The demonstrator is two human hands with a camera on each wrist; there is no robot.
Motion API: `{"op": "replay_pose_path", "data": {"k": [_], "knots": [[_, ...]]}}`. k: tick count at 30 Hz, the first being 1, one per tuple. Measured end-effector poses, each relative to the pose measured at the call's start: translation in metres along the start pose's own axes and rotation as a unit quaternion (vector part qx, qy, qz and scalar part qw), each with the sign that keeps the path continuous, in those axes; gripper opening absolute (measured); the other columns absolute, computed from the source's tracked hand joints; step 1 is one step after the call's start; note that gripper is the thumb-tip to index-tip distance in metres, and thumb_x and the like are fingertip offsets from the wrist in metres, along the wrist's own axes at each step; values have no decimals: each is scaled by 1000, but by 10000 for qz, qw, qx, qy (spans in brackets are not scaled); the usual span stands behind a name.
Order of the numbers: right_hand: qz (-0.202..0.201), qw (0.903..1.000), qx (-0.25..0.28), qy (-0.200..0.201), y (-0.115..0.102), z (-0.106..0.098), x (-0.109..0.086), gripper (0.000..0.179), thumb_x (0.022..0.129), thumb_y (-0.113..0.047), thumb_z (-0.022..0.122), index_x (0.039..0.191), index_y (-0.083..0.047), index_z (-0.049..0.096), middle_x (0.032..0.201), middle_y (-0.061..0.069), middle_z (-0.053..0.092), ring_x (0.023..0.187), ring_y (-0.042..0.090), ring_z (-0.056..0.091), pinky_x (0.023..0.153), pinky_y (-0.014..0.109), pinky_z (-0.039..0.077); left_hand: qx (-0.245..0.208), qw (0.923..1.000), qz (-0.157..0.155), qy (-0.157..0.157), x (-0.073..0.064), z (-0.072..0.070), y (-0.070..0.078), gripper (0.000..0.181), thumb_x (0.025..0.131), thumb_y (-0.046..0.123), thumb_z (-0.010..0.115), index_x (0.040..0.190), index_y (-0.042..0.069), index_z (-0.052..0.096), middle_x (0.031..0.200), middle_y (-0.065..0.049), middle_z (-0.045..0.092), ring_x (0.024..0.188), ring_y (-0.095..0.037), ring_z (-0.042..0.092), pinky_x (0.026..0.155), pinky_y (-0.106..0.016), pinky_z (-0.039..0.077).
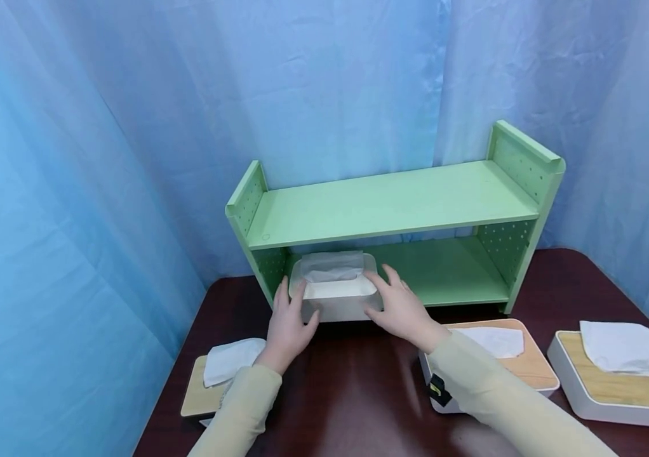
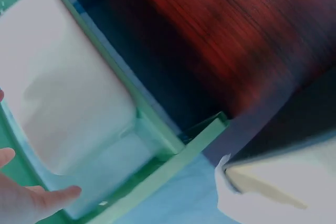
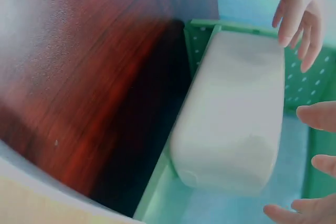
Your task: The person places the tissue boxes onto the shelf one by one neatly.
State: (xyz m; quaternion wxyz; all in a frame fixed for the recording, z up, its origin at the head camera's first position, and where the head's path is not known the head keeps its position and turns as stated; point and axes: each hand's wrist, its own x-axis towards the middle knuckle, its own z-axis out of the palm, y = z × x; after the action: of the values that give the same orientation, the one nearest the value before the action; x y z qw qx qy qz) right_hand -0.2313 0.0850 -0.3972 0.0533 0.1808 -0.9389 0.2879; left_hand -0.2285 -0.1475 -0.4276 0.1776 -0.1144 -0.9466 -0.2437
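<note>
A white tissue box (image 1: 340,309) with a tissue (image 1: 333,266) coming out of its top stands on the lower board of a green shelf (image 1: 395,203), at the left end. My left hand (image 1: 289,327) is at the box's left side, fingers spread. On the other side my right hand (image 1: 404,310) has its fingers spread around the right end. Both wrist views show the smooth front of the box (image 3: 228,114) with gaps between it and the fingertips of my right hand (image 3: 315,213). Neither hand grips it.
Further tissue boxes lie on the dark wooden table (image 1: 353,406): a wood-topped one (image 1: 195,393) by my left forearm, another (image 1: 530,368) beneath my right forearm, and a third (image 1: 616,393) at the far right. Blue curtains (image 1: 330,82) hang behind the shelf and along the sides.
</note>
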Motion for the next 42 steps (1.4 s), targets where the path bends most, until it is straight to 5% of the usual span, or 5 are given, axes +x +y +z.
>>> {"op": "replay_pose_path", "data": {"k": [6,14,23,42], "knots": [[-796,9919,-947,283,-5,4,-22,64,80,-22,75,137,-7,48,148,26,31,125,49,40,99,61,36,978,9924,731,-121,-19,-2,3,61,86,29,67,140,8,45,148,-29,27,135,-49,26,102,-60,35],[-905,9814,-1689,-100,1,24,-32,67,84,-40,69,143,-20,44,152,15,31,139,48,20,104,72,10,2165,9687,849,-866,-34,6,1,69,90,54,52,149,24,33,157,-17,17,143,-43,13,109,-62,19],[-594,9765,-2040,-359,-1,24,-22,69,88,-52,57,147,-25,36,155,10,28,141,48,11,103,73,3,1814,9778,639,-831,-27,11,1,70,90,54,53,149,23,32,156,-18,20,143,-39,17,110,-62,19],[14,9711,-2081,-1170,-5,22,18,74,91,-61,46,152,-28,21,160,6,11,142,49,0,104,71,-9,2026,9712,209,-1238,6,11,-10,76,90,58,49,152,24,22,159,-11,11,145,-33,15,112,-57,17]]}}
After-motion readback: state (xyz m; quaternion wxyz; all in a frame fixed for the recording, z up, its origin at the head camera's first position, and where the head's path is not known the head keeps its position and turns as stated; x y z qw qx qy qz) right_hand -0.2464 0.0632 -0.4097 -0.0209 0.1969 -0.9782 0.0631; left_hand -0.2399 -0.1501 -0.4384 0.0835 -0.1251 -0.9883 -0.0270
